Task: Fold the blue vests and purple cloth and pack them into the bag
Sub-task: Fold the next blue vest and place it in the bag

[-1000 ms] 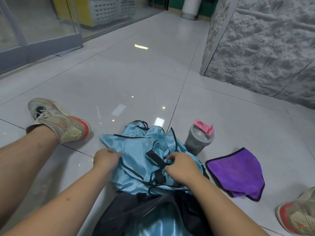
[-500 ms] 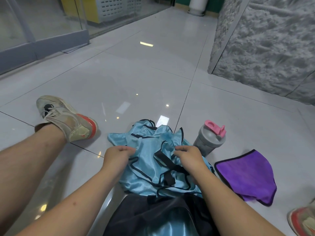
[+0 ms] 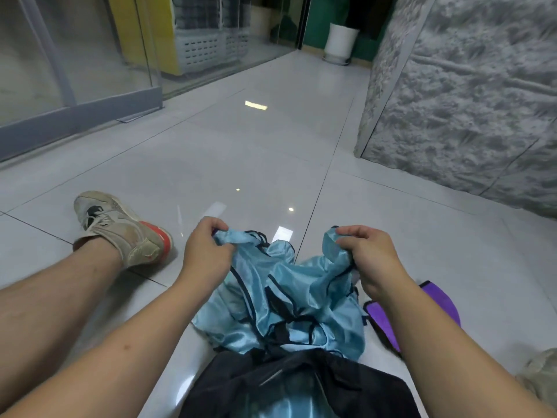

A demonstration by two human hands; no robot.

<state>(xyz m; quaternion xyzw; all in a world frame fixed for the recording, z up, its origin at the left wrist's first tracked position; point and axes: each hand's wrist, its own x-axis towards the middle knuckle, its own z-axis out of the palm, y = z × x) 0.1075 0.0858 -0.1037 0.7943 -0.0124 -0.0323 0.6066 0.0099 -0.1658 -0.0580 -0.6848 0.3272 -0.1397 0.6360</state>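
Both hands are up over the floor: the left hand (image 3: 205, 251) is pinching one bunched corner of a shiny blue vest (image 3: 289, 300), fingers curled tight round the fabric, and the right hand (image 3: 366, 254) is gripping another bunched corner just the same. Between them the vest is sagging in a crumpled swag, black trim running all through it, its lower folds spilling onto the heap below.

Underneath, the floor (image 3: 241, 164) is glossy pale grey tile, throwing back ceiling lights, with dark grout lines crossing it. A rough grey stone-look wall (image 3: 470, 95) is rising on the right, a glass partition (image 3: 75, 55) with a grey frame is running along the left, and a white pot (image 3: 340, 40) is standing far back against a green wall.

Nearest the camera, the black bag (image 3: 301, 384) is lying open-mouthed, with more shiny blue fabric showing inside it, and the vest's bottom edge is draping over its rim. Off to the right, partly hidden behind the right forearm, the purple cloth (image 3: 434, 309) is lying flat on the tile. A worn sneaker (image 3: 120, 227) with a red heel is resting out to the left.
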